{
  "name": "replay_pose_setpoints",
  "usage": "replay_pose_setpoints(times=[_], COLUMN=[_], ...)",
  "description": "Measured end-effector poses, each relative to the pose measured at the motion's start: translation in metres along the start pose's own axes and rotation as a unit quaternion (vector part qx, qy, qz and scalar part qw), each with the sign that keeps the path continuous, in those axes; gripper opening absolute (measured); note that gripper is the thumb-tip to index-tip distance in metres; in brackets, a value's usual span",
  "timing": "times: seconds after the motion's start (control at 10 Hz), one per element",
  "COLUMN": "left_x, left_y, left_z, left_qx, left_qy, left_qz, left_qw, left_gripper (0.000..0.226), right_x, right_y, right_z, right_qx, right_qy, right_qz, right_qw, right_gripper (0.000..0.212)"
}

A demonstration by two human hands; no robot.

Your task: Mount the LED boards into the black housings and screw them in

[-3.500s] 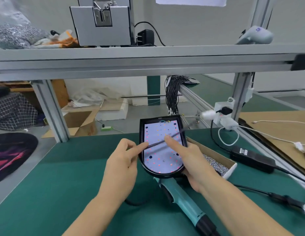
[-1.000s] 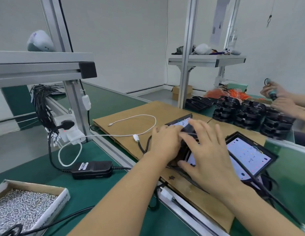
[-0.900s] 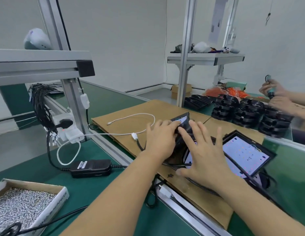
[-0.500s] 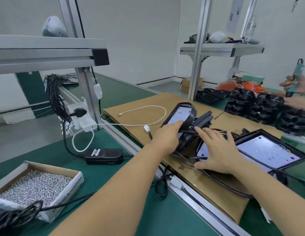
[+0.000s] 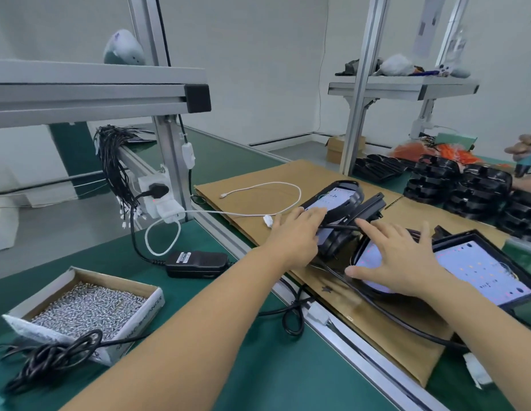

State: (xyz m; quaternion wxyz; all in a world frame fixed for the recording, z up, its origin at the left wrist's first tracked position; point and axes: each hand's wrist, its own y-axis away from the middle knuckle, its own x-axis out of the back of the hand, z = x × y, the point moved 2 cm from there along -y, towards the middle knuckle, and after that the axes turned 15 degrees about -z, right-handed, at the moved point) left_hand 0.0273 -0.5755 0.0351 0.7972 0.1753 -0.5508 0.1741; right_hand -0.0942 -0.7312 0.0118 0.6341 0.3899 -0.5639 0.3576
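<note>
Green bench (image 5: 115, 262): cardboard box (image 5: 83, 304) of screws (image 5: 86, 305); both hands flat on housings (image 5: 332, 212).

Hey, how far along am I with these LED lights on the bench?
Done, apparently: three housings with LED boards in them lie on the cardboard sheet, including the rectangular one. In hand: your left hand rests on the tilted housing, while your right hand lies flat on another. Left: stacks of black housings wait behind, and the screw box is full. Whether the screws are in, I cannot tell.
</note>
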Motion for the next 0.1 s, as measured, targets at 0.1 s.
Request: replay_pose_setpoints(times=[0.1], left_x=[0.0011], left_y=[0.0201], left_z=[-0.0065], left_qx=[0.014], left_qy=[-0.045], left_qz=[-0.046], left_qw=[0.998], left_gripper=[0.057], right_x=[0.0086], right_y=[0.0037], right_z=[0.0031], right_qx=[-0.020], right_qy=[0.000], right_qz=[0.001], right_qw=[1.000], right_gripper=[0.099])
